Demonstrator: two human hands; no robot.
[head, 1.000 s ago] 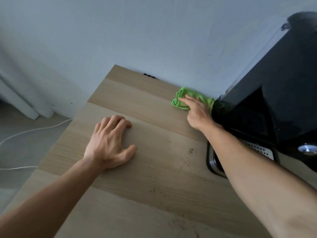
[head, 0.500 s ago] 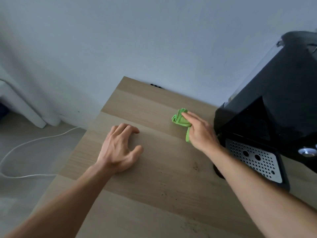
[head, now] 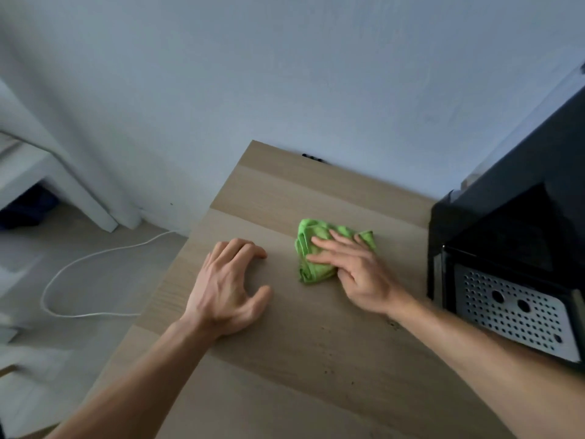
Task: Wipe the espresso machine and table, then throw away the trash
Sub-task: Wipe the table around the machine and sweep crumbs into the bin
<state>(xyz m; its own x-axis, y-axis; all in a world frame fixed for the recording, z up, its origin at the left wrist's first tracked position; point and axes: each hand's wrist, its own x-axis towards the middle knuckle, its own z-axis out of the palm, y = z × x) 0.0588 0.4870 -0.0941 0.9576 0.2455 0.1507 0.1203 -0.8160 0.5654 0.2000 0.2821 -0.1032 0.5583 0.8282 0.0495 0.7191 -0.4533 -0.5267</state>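
Table point(head: 316, 375): pale wood-grain top in long plank bands, matte, nearest the camera; both forearms reach across it.
Specks point(head: 392, 325): small dark crumbs scattered on the wood just beside the right wrist and nearer.
Left hand point(head: 228, 289): released, grasping nothing; its fingers are arched with the tips on the table and the thumb spread wide. It has kept the same place on the wood since a second ago.
Right hand point(head: 354, 270): released, with straight fingers laid flat and pressing on the cloth; the thumb is hidden.
Cloth point(head: 311, 248): bright green, soft, and bunched into folds. It lies mid-table, near the left hand and apart from the machine. A second ago it was at the back of the table, right against the machine's side.
Tray point(head: 512, 305): flat grey metal plate punched with rows of small holes and a few larger ones, partly covered by the right forearm.
Machine point(head: 522, 217): black, glossy, and boxy, standing at the table's right.
Cable point(head: 95, 258): thin and white, looped on the grey floor to the left.
Wall point(head: 285, 74): plain and pale, behind the table's far edge.
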